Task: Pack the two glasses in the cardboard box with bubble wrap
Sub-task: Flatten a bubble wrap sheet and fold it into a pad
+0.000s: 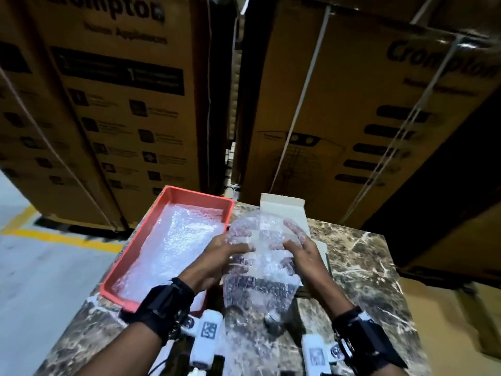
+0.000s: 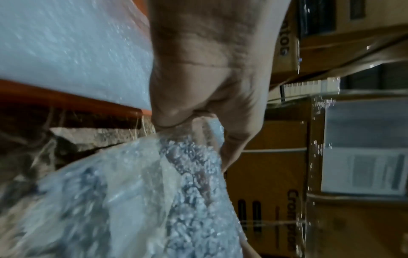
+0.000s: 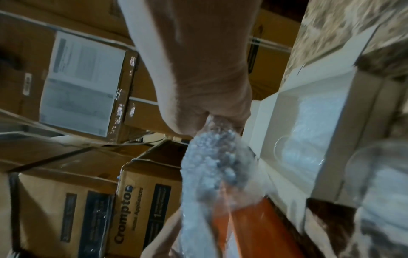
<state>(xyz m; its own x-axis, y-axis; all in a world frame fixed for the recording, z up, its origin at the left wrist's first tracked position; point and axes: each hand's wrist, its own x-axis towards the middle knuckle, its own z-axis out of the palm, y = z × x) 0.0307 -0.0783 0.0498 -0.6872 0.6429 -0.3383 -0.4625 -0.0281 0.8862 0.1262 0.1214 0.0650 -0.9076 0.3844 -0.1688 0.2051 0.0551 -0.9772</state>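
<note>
Bubble wrap sheet [image 1: 259, 270] pinched by left hand [image 1: 217, 256], right hand [image 1: 303, 253]; more wrap fills red tray [image 1: 173, 192]; glass [image 3: 295, 153] in white box [image 3: 344, 132].

Two hands, the left hand [image 1: 217, 253] and the right hand [image 1: 303, 251], share one loose sheet of clear bubble wrap [image 1: 260, 278]. One orange-red rectangular plastic tray [image 1: 162, 210] lies left of the left hand. One open white cardboard box [image 3: 331, 139] sits beyond the right hand, with one clear drinking glass [image 3: 298, 153] inside it. Near the wrists stands one more clear glass [image 1: 273, 318]. One brown marble worktop [image 1: 366, 261] carries everything.
</note>
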